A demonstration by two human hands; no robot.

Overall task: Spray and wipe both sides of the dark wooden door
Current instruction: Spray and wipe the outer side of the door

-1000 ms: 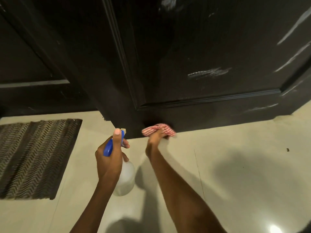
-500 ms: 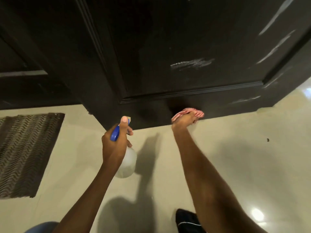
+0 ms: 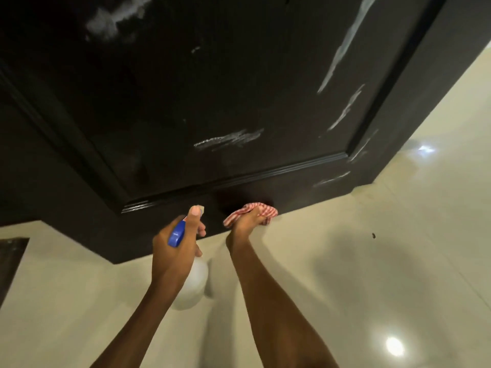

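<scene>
The dark wooden door (image 3: 239,88) fills the upper part of the view, with white streaks on its panel and bottom rail. My right hand (image 3: 245,225) grips a red-and-white striped cloth (image 3: 261,210) and presses it against the door's bottom rail, just above the floor. My left hand (image 3: 175,251) holds a white spray bottle (image 3: 192,285) with a blue trigger head (image 3: 176,235), thumb up near the nozzle, a short way in front of the door's lower edge and left of the cloth.
Glossy cream floor tiles (image 3: 372,261) lie below the door, with a small dark speck (image 3: 373,235) at the right. A corner of a dark patterned mat (image 3: 10,258) shows at the left edge. A lamp's reflection (image 3: 395,346) glares at lower right.
My right hand slid the cloth rightward along the door's bottom rail. The view shifted right, pushing the mat nearly out of frame. My left hand kept hold of the bottle.
</scene>
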